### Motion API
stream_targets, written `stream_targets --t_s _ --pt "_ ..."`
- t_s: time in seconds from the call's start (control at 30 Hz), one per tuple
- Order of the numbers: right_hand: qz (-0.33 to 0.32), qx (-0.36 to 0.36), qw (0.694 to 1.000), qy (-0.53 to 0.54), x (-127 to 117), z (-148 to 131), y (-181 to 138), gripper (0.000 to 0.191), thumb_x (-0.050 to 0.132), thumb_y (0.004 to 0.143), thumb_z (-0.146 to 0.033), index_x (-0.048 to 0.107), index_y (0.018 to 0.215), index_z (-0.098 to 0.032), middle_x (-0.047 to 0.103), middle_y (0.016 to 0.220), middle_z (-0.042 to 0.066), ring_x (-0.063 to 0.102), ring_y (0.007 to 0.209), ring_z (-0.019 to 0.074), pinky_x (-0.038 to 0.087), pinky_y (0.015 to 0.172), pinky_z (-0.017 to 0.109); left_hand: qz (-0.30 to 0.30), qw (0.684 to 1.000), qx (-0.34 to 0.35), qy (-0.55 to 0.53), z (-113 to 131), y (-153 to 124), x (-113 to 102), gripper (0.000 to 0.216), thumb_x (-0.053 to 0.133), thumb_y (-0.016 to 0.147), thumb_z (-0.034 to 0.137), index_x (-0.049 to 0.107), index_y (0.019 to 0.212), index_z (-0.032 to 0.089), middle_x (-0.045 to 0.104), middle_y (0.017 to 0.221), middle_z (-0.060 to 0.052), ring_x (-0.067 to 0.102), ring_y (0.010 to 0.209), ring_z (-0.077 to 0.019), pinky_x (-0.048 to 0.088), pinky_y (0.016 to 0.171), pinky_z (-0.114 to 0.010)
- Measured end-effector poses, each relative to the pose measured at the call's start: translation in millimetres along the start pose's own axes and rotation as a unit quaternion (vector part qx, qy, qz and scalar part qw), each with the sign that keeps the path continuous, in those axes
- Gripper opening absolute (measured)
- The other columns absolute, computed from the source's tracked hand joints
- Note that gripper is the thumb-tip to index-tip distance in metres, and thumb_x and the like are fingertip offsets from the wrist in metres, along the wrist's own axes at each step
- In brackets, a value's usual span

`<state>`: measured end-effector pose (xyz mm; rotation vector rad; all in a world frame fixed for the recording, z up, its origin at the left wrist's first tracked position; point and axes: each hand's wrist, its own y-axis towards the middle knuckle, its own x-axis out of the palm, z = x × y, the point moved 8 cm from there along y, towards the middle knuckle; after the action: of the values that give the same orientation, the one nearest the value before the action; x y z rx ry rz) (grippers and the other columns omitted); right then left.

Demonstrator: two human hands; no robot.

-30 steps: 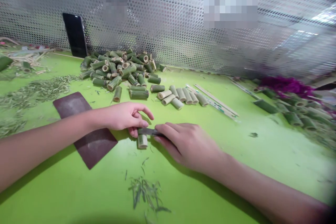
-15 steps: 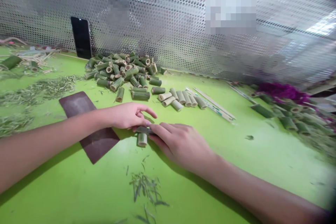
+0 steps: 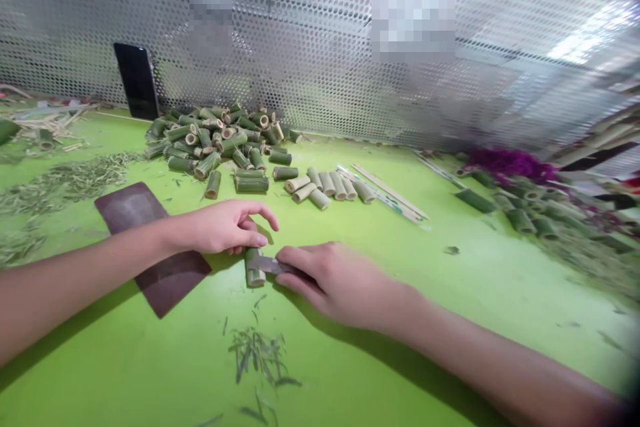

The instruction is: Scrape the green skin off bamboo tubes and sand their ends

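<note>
A short bamboo piece (image 3: 255, 269) lies on the green table, its near end pale where the green skin is gone. My left hand (image 3: 227, 225) pins its far end with thumb and fingers, the index finger lifted and curved. My right hand (image 3: 333, 280) is closed round a knife (image 3: 273, 265), whose flat blade lies across the top of the bamboo. Most of the knife's handle is hidden in my palm. Thin green shavings (image 3: 260, 353) lie scattered just in front of the piece.
A brown sandpaper sheet (image 3: 150, 260) lies under my left forearm. Behind are a heap of green bamboo pieces (image 3: 220, 137), several pale scraped ones (image 3: 327, 185) and thin sticks (image 3: 390, 190). A phone (image 3: 137, 82) leans on the perforated metal screen (image 3: 310, 47). Purple fibre (image 3: 513, 165) sits at right.
The knife blade has moved from the far part of the bamboo toward its near end, uncovering more of the piece. My left hand stays at the far end. The whole view has shifted slightly.
</note>
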<state>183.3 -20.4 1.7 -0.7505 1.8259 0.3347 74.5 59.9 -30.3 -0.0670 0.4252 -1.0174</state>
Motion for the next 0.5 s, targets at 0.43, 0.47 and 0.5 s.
stream_targets --t_s 0.43,0.47,0.5 --pt "0.103 -0.016 0.986 -0.131 -5 6 6 0.024 0.048 0.108 -0.032 0.067 0.110 -0.018 0.070 0.078 0.002 0.059 0.063 0.0149 0.035 0.061 0.028 -0.006 1.000 -0.003 0.022 -2 2 -1 0.030 0.063 0.093 0.034 0.066 0.119 0.019 0.063 0.068 0.003 0.059 0.060 -0.0147 0.045 0.058 -0.025" --pt "0.109 -0.021 0.984 -0.137 -4 5 8 0.023 0.048 0.108 -0.032 0.067 0.111 -0.018 0.071 0.080 0.003 0.060 0.064 0.0149 0.035 0.061 0.028 -0.005 1.000 -0.002 0.025 -1 2 -1 0.029 0.062 0.094 0.034 0.066 0.119 0.019 0.063 0.068 0.003 0.059 0.060 -0.0146 0.045 0.057 -0.024" --pt "0.111 -0.025 0.984 -0.140 -4 4 9 0.023 0.049 0.108 -0.032 0.067 0.113 -0.019 0.071 0.082 0.003 0.061 0.065 0.0150 0.035 0.061 0.028 -0.005 1.000 0.000 0.029 -1 3 -2 0.029 0.062 0.094 0.034 0.066 0.118 0.019 0.063 0.068 0.003 0.059 0.060 -0.0147 0.045 0.057 -0.024"
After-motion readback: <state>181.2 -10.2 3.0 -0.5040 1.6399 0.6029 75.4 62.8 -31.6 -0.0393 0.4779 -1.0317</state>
